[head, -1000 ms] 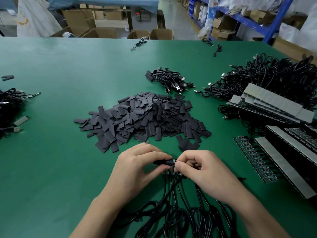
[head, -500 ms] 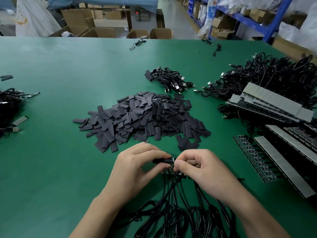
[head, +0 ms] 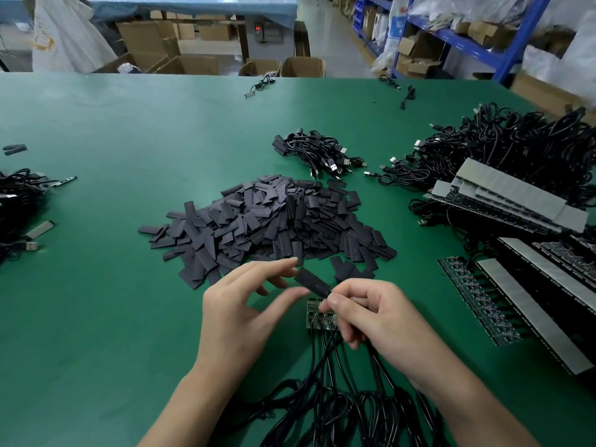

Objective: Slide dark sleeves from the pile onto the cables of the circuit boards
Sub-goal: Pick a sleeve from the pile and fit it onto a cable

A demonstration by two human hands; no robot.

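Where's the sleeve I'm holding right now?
Head view, lower centre: the dark sleeve is pinched at one end by the right hand, between the sleeve pile and the circuit boards.

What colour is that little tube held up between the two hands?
Dark grey, almost black: the sleeve, seen best in the head view.

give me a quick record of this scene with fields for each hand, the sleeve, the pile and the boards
sleeve: tilted, in the air above the boards
right hand: pinches one end of the sleeve
left hand: open, fingers by the other end
boards: on the green table, cables trailing toward the person
pile: just beyond the hands
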